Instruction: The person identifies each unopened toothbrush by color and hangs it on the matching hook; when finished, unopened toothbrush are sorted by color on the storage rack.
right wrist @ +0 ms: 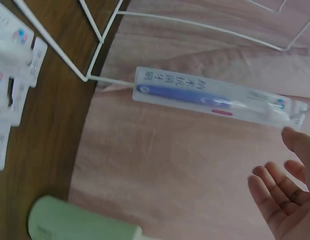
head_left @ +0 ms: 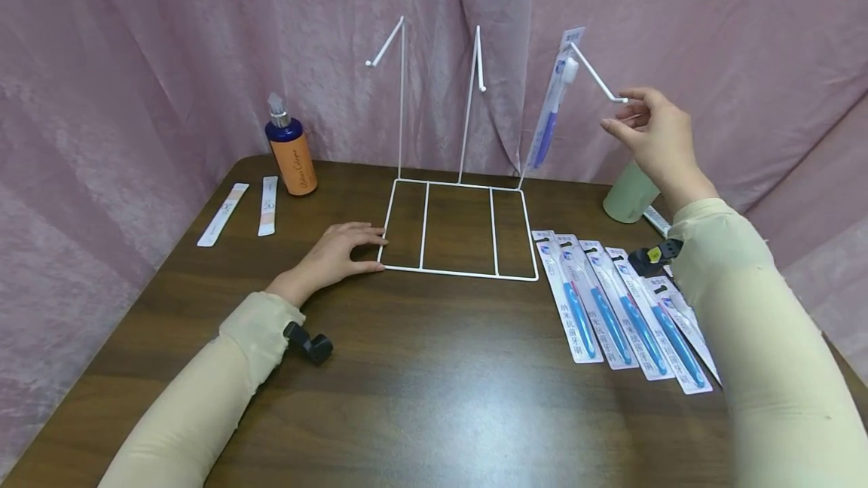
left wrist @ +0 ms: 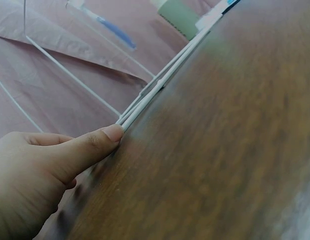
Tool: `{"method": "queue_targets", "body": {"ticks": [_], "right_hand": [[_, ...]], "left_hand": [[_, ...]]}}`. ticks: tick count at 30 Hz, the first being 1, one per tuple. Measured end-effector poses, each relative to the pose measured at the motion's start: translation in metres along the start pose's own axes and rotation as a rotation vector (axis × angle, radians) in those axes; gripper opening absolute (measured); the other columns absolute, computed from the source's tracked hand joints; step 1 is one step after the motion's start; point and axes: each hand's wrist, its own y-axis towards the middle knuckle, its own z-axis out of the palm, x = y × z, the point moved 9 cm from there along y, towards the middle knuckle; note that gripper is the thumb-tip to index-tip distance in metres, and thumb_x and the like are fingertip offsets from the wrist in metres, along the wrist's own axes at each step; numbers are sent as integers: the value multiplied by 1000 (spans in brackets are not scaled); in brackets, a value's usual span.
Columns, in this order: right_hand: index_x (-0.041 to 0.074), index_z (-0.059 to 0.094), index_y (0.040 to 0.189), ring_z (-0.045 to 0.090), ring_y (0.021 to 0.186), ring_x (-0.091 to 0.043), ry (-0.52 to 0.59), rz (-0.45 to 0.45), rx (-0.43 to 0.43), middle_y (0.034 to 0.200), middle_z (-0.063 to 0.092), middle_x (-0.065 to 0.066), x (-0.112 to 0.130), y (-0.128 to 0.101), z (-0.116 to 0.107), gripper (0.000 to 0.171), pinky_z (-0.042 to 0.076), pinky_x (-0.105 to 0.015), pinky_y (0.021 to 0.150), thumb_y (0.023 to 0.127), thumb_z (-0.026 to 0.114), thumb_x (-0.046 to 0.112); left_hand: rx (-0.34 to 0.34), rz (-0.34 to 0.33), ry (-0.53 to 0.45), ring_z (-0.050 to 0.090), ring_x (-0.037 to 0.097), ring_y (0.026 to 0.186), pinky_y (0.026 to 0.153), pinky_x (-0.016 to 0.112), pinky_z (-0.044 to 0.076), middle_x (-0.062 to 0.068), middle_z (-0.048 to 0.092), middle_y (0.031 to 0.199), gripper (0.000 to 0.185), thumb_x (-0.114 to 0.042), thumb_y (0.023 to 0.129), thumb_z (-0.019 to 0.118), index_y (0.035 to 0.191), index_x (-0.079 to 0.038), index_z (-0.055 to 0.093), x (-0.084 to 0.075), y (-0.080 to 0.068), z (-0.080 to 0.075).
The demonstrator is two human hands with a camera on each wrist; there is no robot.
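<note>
A white wire display rack (head_left: 459,272) stands on the table, with three upright hooks along its back. My left hand (head_left: 332,254) rests at the rack's front left corner, the thumb and fingertips touching the wire; in the left wrist view the thumb (left wrist: 90,147) lies against the bar ends. A packaged toothbrush (head_left: 552,111) with a purple handle hangs from the right hook (head_left: 593,74). Beside that hook's tip is my right hand (head_left: 654,134), its fingers loosely bent. The right wrist view shows nothing between its fingers, and the toothbrush package (right wrist: 210,100) just apart from them.
Several packaged blue toothbrushes (head_left: 610,307) lie fanned out at the right. Behind them stands a green cup-like container (head_left: 631,193), partly behind the right hand. An orange pump bottle (head_left: 293,157) and two slim white packets (head_left: 268,205) are at the left. A pink curtain (head_left: 203,59) hangs behind the table.
</note>
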Motion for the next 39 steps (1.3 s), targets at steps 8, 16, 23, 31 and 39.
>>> {"method": "queue_targets", "body": {"ticks": [8,16,23,31,39], "right_hand": [[10,52,136,45,77,19,-113,-53,151,109,64,-6,-6,-20,-18,57,37,-8,66,89,67,38],[9,56,131,47,73,21,-170,-85,256,100,67,2,-21,-46,-36,52,37,-6,63,88,69,36],[6,57,128,43,73,28,-224,-85,286,93,62,29,-41,-64,-52,49,32,-5,65,88,70,32],[5,60,124,39,72,29,-277,-66,309,95,66,21,-66,-83,-61,47,29,-2,63,86,72,30],[1,58,123,44,73,25,-250,-44,320,84,43,47,-100,-108,-67,47,32,0,61,86,73,26]], "left_hand": [[-12,4,6,44,30,135,112,55,27,5,55,141,48,-38,82,74,124,-15,66,0,0,0],[-8,7,6,44,31,135,112,55,27,5,55,141,48,-38,83,74,124,-15,66,-2,1,0],[1,6,3,43,31,135,112,56,27,6,55,141,48,-38,83,74,124,-14,66,-6,0,-2],[5,-1,0,42,30,136,112,55,26,5,55,142,49,-38,83,74,124,-15,65,-5,0,-4],[9,4,-7,43,30,136,112,55,26,5,55,141,49,-39,82,74,124,-15,66,-6,0,-4]]}}
